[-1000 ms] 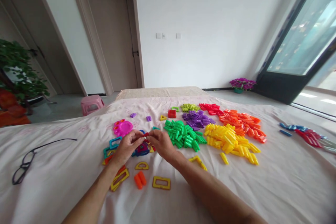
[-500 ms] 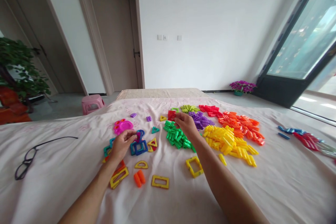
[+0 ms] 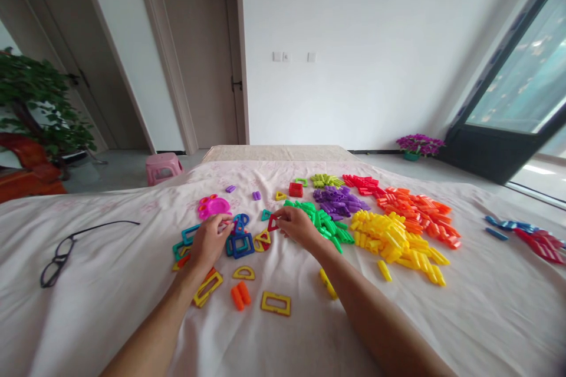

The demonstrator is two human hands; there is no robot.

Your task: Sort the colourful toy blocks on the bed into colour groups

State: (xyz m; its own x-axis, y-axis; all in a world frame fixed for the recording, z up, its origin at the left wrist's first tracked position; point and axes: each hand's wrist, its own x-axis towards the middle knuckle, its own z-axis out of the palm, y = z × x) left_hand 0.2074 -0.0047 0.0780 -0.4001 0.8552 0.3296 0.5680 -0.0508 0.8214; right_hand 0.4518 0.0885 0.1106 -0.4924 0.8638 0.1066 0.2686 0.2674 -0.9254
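Observation:
My right hand [image 3: 295,224] pinches a red triangular frame piece [image 3: 273,222] beside the green stick pile [image 3: 325,218]. My left hand [image 3: 213,240] is closed by the blue frame pieces [image 3: 240,245]; what its fingertips hold is too small to make out. A stack of red squares [image 3: 296,189] lies beyond my right hand. Yellow triangle pieces [image 3: 262,238] sit between the hands. Nearer me are a yellow half-round piece [image 3: 243,273], two orange sticks [image 3: 241,295] and a yellow rectangle frame [image 3: 276,303].
Purple [image 3: 340,201], yellow [image 3: 389,238], orange [image 3: 420,215] and red [image 3: 360,183] stick piles spread to the right. Black glasses [image 3: 59,258] lie at the left. A pink dish [image 3: 216,207] stands behind my left hand. Blue sticks [image 3: 513,225] are at the far right.
My right hand has left the red square stack and moved nearer and left, now with a red triangle in its fingers. My left hand has stayed near the blue pieces. The view has shifted slightly.

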